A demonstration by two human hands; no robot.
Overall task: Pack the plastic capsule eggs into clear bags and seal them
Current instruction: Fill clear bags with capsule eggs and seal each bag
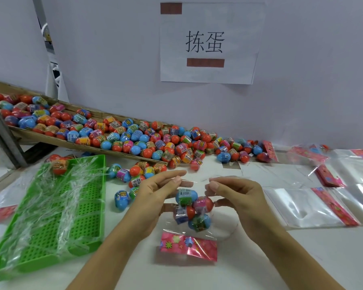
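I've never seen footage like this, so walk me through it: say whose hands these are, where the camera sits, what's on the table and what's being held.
There is no machine here. A person wears one camera on the head, looking down at their own bare hands. The left hand and right hand pinch the open top of a clear bag holding four capsule eggs. A pile of loose eggs spills down a cardboard ramp behind. A green tray lies to the left, and empty bags lie to the right. A paper sign hangs on the wall.
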